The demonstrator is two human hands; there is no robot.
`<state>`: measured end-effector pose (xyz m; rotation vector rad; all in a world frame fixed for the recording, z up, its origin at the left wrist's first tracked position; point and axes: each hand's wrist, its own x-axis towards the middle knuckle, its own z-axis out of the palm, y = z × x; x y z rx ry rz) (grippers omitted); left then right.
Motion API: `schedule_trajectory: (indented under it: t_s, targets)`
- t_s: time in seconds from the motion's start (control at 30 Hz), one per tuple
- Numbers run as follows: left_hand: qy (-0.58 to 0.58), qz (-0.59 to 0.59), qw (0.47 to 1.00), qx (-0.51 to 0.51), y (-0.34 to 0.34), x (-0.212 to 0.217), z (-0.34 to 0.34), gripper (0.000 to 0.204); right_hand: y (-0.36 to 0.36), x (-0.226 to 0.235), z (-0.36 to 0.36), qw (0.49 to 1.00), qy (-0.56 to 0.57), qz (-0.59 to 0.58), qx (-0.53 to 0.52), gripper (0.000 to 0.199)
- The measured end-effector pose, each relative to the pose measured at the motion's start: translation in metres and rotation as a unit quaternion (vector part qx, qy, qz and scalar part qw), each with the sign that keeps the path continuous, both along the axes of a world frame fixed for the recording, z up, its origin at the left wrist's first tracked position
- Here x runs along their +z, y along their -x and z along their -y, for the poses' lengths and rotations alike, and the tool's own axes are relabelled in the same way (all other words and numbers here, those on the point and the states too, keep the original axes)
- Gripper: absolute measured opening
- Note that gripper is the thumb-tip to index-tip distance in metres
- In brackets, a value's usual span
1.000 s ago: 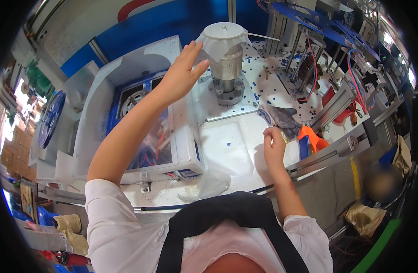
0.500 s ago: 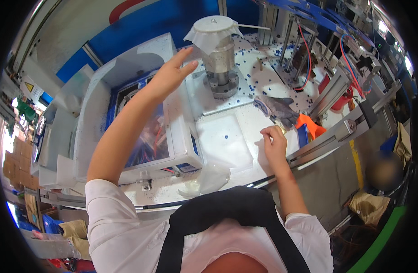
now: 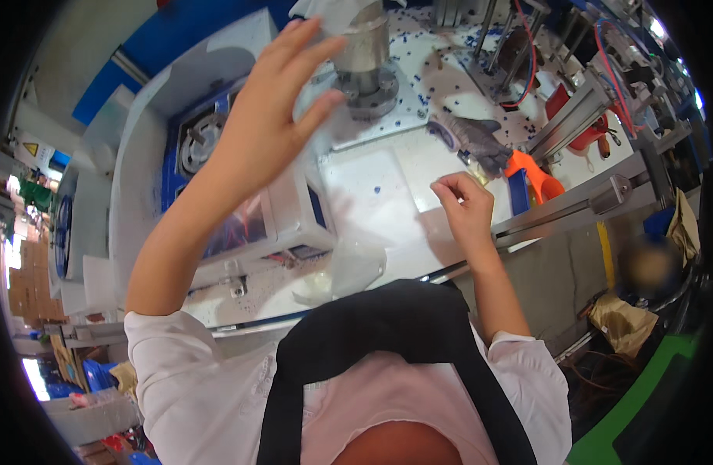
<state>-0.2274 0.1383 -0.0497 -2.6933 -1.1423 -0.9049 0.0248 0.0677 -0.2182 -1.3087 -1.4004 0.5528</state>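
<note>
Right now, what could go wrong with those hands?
The raised left hand might bump the metal cylinder nearby. The right hand could nudge the grey glove or orange thing close to it. The loose blue bit between the hands might get brushed away.

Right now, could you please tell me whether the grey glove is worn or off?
Off: the grey glove lies on the white worktop, just beyond the bare right hand.

White cloth (image 3: 338,11) — cropped above; left fingers (image 3: 316,60) blurred
</note>
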Motion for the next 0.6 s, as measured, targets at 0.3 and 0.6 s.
schedule_trajectory:
  t_s: [0.3,0.6]
  targets:
    - [0.377,0.103,0.920,-0.020,-0.018,-0.050,0.110,0.021,0.042,0.034,0.035,0.966,-0.039,-0.039,0.254,0.007]
    - [0.552,0.270,0.787,0.053,-0.007,-0.082,0.135,0.007,0.039,0.032,0.032,0.945,-0.049,0.102,0.307,0.009]
